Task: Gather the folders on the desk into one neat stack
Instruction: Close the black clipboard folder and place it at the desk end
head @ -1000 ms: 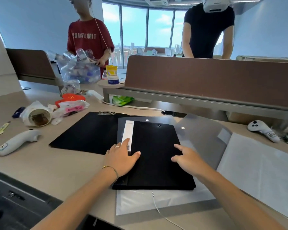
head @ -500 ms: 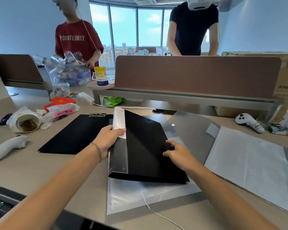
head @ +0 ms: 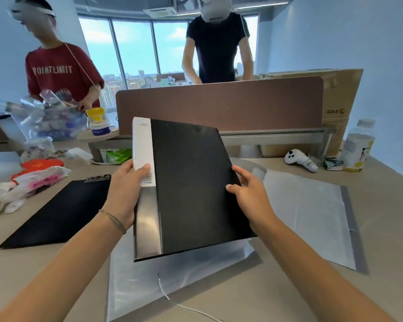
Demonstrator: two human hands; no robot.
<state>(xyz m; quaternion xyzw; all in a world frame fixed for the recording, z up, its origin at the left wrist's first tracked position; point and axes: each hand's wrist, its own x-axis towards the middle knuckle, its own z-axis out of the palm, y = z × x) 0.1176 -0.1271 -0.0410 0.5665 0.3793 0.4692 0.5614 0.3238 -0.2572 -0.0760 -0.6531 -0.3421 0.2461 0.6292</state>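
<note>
A black folder [head: 191, 187] with a white spine label is raised off the desk and tilted toward me. My left hand [head: 126, 189] grips its left edge at the spine, thumb on the label. My right hand [head: 249, 194] holds its right edge. Under it lies a clear plastic folder [head: 172, 275] flat on the desk. A second translucent folder [head: 312, 217] lies to the right. A black clipboard [head: 58, 212] with a metal clip rests flat at the left.
A brown desk divider [head: 219, 103] stands behind the folders. A white controller [head: 300, 160] and a bottle [head: 358, 147] are at the back right. Plastic bags, a cup and wrappers [head: 37, 180] crowd the left. Two people stand beyond the desk. A white cable [head: 184, 307] trails near the front edge.
The black folder lay flat under both hands; both hands have taken its edges and lifted it up off the clear folder, tilting it toward me.
</note>
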